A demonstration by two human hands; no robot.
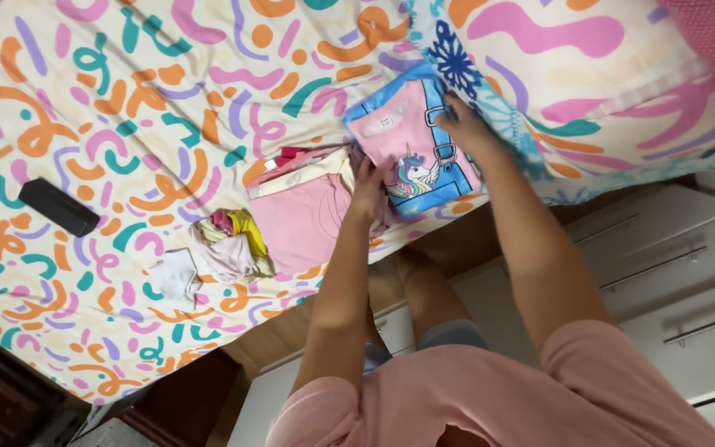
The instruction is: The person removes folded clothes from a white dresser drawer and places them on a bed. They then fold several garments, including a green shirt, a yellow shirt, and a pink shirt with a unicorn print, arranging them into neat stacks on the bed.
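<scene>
**Folded unicorn shirt held at two edges over the bed**

Head view: a folded pink shirt with a unicorn print and blue trim is held between both hands above the patterned bedsheet. The left hand is closed on the shirt's near edge, fingers curled around the fabric; the right hand is pressed on the far edge, fingers bent over it — whether it pinches or only steadies cannot be told. Just beside the left grip lies a flat stack of pink clothes, and further out from it a crumpled bundle of small garments and a white piece. A dark flat case rests well apart.

The shirt is judged light, soft and limp — it would sag and unfold if taken at one corner, so opposite folded edges are the better hold.
</scene>
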